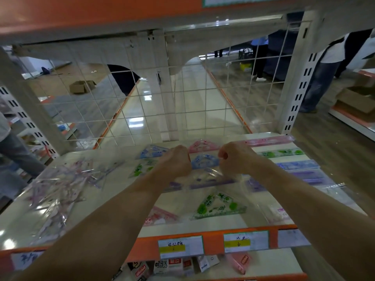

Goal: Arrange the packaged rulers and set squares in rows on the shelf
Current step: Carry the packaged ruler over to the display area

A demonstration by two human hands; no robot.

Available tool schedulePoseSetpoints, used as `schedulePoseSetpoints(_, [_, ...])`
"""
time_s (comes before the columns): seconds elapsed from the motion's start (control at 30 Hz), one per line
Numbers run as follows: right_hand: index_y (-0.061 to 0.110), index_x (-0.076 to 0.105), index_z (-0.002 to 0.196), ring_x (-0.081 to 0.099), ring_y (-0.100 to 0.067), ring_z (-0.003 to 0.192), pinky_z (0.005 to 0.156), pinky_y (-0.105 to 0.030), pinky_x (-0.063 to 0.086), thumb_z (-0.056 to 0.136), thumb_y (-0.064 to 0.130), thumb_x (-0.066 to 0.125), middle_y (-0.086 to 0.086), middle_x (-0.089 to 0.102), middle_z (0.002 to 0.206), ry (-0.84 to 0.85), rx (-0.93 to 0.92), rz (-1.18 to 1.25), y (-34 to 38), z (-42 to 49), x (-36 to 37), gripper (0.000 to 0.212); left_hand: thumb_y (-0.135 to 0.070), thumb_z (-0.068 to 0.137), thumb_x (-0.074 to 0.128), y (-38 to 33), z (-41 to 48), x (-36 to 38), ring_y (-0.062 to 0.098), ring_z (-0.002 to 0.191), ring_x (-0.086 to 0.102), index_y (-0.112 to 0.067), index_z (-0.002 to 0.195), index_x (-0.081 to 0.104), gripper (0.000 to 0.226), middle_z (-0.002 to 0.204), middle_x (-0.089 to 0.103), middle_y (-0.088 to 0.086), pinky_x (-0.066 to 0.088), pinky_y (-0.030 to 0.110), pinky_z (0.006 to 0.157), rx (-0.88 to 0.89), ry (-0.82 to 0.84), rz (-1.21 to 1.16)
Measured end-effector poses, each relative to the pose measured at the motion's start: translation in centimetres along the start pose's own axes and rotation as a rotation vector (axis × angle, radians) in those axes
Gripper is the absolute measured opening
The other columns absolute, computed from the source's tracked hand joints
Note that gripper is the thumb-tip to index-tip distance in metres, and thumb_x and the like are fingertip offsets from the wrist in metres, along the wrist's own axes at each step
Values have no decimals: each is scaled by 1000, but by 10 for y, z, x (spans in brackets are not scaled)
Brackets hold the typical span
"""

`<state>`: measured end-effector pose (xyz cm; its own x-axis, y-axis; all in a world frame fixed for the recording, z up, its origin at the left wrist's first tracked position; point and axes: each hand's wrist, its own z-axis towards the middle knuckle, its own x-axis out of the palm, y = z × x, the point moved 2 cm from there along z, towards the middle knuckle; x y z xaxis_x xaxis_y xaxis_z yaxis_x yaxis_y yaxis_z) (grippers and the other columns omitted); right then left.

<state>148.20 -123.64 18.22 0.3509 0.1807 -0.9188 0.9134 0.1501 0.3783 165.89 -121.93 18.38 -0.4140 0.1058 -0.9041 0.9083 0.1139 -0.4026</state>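
Note:
Both my hands hold one clear packet with a purple ruler set (211, 180) just above the white shelf (113, 201). My left hand (175, 162) grips its left top edge, my right hand (233, 158) pinches its right top edge. Around it lie set squares in clear wrap: blue (205, 161) and pink (203, 146) ones behind, a green one (220, 205) and a pink one (160, 217) in front. Packaged rulers lie in a row at right: pink (269, 141), green (282, 153), blue (298, 165), purple (310, 176).
A heap of empty clear wrappers (54, 191) covers the shelf's left side. A wire grid panel (152, 102) closes the back. Price labels (180, 247) sit on the orange front edge, boxed goods (162, 266) on the shelf below. People stand in the aisles at left and right.

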Motion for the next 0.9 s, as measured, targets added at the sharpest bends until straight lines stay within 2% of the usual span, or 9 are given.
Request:
schedulePoseSetpoints(0.03, [21,64,106,57,-16,88,74,-26,50,79,11,63,1,59,99,-4,-5,-7,0,0,-1,29,-13,80,64,1,0,-1,24,93,59,-12,103,62,22,99,61,7,53,41,87,5,-7,-2])
schedulePoseSetpoints(0.1, [16,63,117,56,-15,89,73,-24,45,86,16,61,-1,60,105,-25,-48,-35,3,-1,-7,32,-14,81,65,2,0,-4,22,92,60,-12,101,64,19,99,63,7,53,40,87,30,-34,-12])
schedulePoseSetpoints(0.23, [16,63,119,57,-21,102,83,-29,45,87,21,58,-5,62,116,-85,-132,-85,22,-3,-21,32,-12,82,66,3,-3,-20,22,91,63,-9,102,70,20,100,68,8,53,33,83,78,-129,3])
schedulePoseSetpoints(0.37, [19,63,121,55,-23,114,94,-32,43,89,27,56,-4,60,123,-114,-213,-88,53,-8,-29,33,-18,80,66,15,-8,-42,23,96,63,-15,97,71,17,103,68,6,51,32,85,67,-212,14])
schedulePoseSetpoints(0.47, [19,62,121,54,-22,114,92,-30,42,90,30,57,-3,60,123,-102,-276,-110,78,-9,-27,33,-18,80,65,30,-15,-56,24,98,63,-18,95,71,16,103,69,5,48,28,81,30,-232,20])
schedulePoseSetpoints(0.63, [19,62,121,55,-21,114,89,-27,41,90,33,58,-2,60,124,-82,-361,-94,117,-7,-15,34,-17,83,64,67,-33,-82,25,101,62,-16,101,71,19,109,68,7,49,29,87,-32,-271,23])
schedulePoseSetpoints(0.73, [20,62,121,55,-21,113,81,-24,37,90,30,57,-2,59,125,-57,-416,-104,144,-6,-5,33,-17,82,64,96,-46,-99,25,102,61,-16,102,70,21,110,66,7,50,30,89,-83,-285,25])
schedulePoseSetpoints(0.9, [21,64,114,55,-23,113,81,-25,37,89,25,57,-2,60,123,-8,-521,-111,190,-9,15,26,-10,80,64,145,-70,-121,25,90,65,-7,95,72,17,98,69,11,53,29,81,-167,-304,39])
